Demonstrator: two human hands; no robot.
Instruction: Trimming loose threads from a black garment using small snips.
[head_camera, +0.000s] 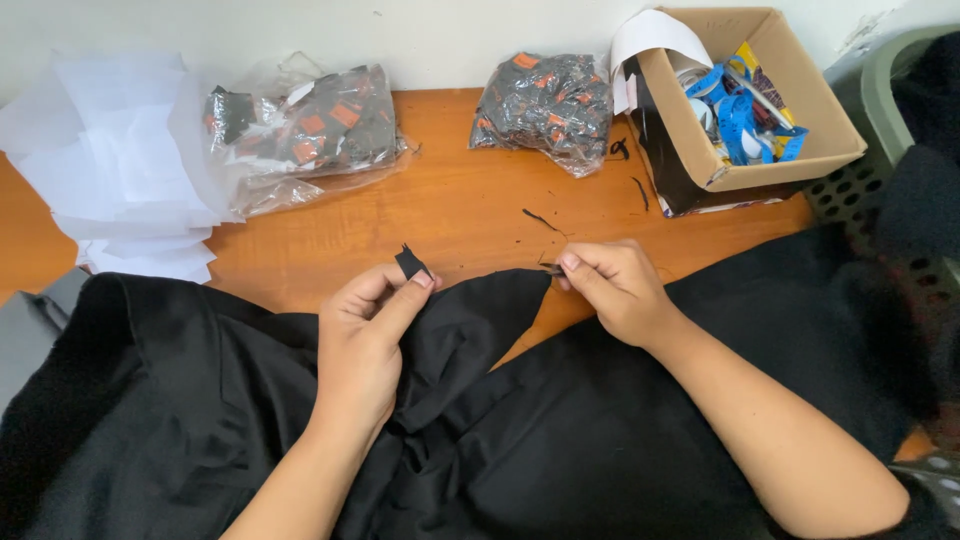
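Observation:
A large black garment (560, 440) lies spread over the near part of an orange wooden table (450, 210). My left hand (368, 335) pinches a small black fabric tab (411, 262) at the garment's upper edge between thumb and forefinger. My right hand (612, 288) pinches the pointed corner of the same edge (545, 272), a little to the right. The cloth hangs slack between the two hands.
A stack of white tissue sheets (120, 160) lies at the far left. Two clear bags of black and orange items (305, 125) (545, 105) sit at the back. A cardboard box (760, 140) with blue packets stands far right, beside a grey basket (880, 110). Loose black threads (540, 218) lie on the wood.

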